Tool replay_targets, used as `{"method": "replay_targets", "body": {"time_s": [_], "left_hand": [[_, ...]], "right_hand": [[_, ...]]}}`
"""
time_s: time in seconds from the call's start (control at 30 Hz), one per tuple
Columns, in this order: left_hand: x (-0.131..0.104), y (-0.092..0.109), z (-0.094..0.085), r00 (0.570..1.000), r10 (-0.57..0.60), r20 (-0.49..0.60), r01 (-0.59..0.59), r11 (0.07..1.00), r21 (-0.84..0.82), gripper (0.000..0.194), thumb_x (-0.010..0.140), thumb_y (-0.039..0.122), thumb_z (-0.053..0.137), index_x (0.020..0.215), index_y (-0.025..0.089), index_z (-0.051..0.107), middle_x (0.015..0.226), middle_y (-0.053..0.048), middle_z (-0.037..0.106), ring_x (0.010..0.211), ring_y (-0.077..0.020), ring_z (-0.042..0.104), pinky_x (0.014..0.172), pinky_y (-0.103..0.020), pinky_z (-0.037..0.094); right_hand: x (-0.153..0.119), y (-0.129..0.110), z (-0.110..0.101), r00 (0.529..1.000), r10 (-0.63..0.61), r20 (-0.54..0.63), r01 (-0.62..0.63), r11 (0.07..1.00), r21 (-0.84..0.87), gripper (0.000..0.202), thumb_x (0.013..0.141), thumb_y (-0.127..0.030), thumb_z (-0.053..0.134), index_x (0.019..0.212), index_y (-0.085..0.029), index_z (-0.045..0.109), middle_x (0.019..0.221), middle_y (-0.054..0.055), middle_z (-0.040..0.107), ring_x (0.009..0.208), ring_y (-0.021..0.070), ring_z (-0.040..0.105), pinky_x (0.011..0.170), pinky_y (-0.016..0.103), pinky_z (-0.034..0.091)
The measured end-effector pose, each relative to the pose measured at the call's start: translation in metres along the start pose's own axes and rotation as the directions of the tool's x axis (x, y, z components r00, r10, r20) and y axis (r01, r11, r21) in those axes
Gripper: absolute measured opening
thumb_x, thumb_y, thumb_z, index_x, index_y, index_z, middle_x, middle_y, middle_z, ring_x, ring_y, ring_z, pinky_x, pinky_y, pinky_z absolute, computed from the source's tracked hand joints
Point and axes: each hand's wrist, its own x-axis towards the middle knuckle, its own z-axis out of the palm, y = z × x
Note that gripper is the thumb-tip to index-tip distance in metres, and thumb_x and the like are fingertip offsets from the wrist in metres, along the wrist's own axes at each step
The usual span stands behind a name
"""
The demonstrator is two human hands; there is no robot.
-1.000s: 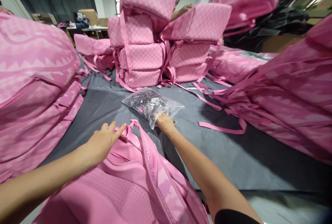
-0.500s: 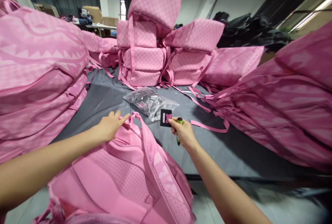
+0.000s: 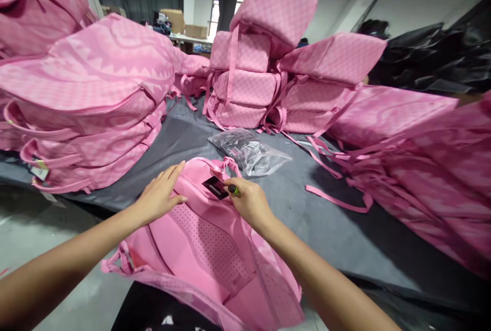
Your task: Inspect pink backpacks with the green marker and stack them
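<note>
A pink backpack (image 3: 207, 234) lies in front of me with its padded, dotted back panel facing up, hanging over the table's near edge. My left hand (image 3: 163, 193) rests flat on its upper left side, fingers stretched out. Near the top handle (image 3: 231, 166), my right hand (image 3: 249, 200) pinches a black card (image 3: 215, 188) against or just over the back panel; I cannot tell whether they touch. A short green tool with a black end (image 3: 233, 189) is also held in my right hand, mostly hidden by the fingers.
Beyond the backpack lies a clear plastic bag (image 3: 251, 152) with dark items in it. Stacks of pink backpacks stand at the left (image 3: 95, 80), back (image 3: 243, 88) and right (image 3: 433, 167) of the grey-covered table (image 3: 303, 228). Loose straps (image 3: 337, 200) trail across its right side.
My right hand has brought the black card and green tool left, onto or over the backpack. My left hand has moved from the top handle to the upper left side. The view has turned left.
</note>
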Motion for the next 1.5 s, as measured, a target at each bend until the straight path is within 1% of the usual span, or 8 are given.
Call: {"method": "replay_targets", "body": {"time_s": [0.13,0.27,0.43,0.57,0.77,1.0,1.3,1.5], "left_hand": [[-0.013,-0.011,0.006,0.995,0.058,-0.082,-0.057,0.998,0.013,0.082,0.089,0.042,0.062,0.155,0.024,0.018,0.153,-0.011,0.041,0.138,-0.0241,0.043,0.113,-0.04,0.039],[-0.017,-0.017,0.013,0.979,0.135,-0.153,-0.13,0.991,0.042,0.075,0.093,0.05,0.054,0.155,0.023,0.02,0.15,-0.011,0.046,0.135,-0.0224,0.047,0.112,-0.038,0.04],[-0.013,-0.017,0.017,0.985,0.106,-0.137,-0.092,0.99,0.106,0.073,0.094,0.047,0.053,0.155,0.022,0.021,0.15,-0.011,0.046,0.133,-0.0233,0.049,0.11,-0.037,0.042],[-0.009,-0.017,0.017,0.988,0.107,-0.112,-0.094,0.988,0.119,0.074,0.095,0.051,0.048,0.156,0.022,0.018,0.151,-0.011,0.045,0.132,-0.0255,0.05,0.107,-0.039,0.045],[-0.008,-0.035,0.03,0.946,0.189,-0.263,-0.18,0.982,0.06,0.064,0.099,0.05,0.039,0.155,0.026,0.02,0.146,-0.01,0.052,0.127,-0.0258,0.056,0.102,-0.039,0.049],[-0.003,-0.046,0.039,0.865,0.283,-0.413,-0.263,0.959,0.107,0.064,0.097,0.053,0.044,0.152,0.024,0.03,0.137,-0.01,0.06,0.117,-0.0252,0.064,0.093,-0.036,0.054],[-0.001,-0.038,0.041,0.864,0.28,-0.418,-0.245,0.96,0.136,0.059,0.099,0.043,0.044,0.153,0.024,0.029,0.135,-0.009,0.062,0.118,-0.0217,0.064,0.094,-0.034,0.056],[-0.002,-0.042,0.048,0.843,0.28,-0.459,-0.238,0.96,0.149,0.062,0.096,0.047,0.049,0.152,0.026,0.032,0.133,-0.008,0.063,0.116,-0.0222,0.065,0.093,-0.033,0.056]], "right_hand": [[0.008,-0.013,-0.001,0.984,0.016,0.175,-0.008,0.999,-0.05,0.033,0.076,-0.002,0.056,0.092,-0.024,0.074,0.087,0.0,0.077,0.079,0.0163,0.071,0.069,0.023,0.05],[0.016,-0.029,0.012,0.878,0.011,0.479,0.112,0.967,-0.229,0.027,0.078,-0.007,0.059,0.091,-0.024,0.075,0.08,0.002,0.077,0.075,0.0167,0.071,0.064,0.022,0.045],[0.029,-0.035,0.033,0.847,0.009,0.532,0.194,0.926,-0.324,0.018,0.082,-0.015,0.059,0.086,-0.019,0.076,0.075,0.009,0.075,0.072,0.0228,0.07,0.058,0.026,0.041],[0.032,-0.033,0.024,0.819,-0.037,0.573,0.265,0.91,-0.319,0.021,0.086,-0.016,0.057,0.096,-0.021,0.076,0.085,0.008,0.076,0.079,0.0214,0.071,0.064,0.027,0.043],[0.047,-0.038,0.038,0.923,-0.107,0.371,0.121,0.992,-0.017,0.026,0.089,-0.019,0.061,0.112,-0.025,0.071,0.096,0.001,0.076,0.086,0.0153,0.069,0.071,0.022,0.046],[0.065,-0.034,0.066,0.897,-0.179,0.405,0.046,0.947,0.317,0.015,0.084,-0.013,0.061,0.092,-0.02,0.072,0.084,-0.002,0.073,0.074,0.0123,0.065,0.065,0.02,0.046],[0.069,-0.059,0.06,0.961,-0.066,0.267,0.004,0.974,0.226,0.013,0.075,-0.009,0.061,0.075,-0.019,0.069,0.074,-0.001,0.069,0.065,0.0131,0.06,0.058,0.022,0.039],[0.06,-0.049,0.059,0.973,-0.108,0.204,0.057,0.969,0.24,0.017,0.08,-0.014,0.064,0.094,-0.022,0.068,0.094,0.0,0.073,0.082,0.0139,0.066,0.069,0.022,0.046]]}}
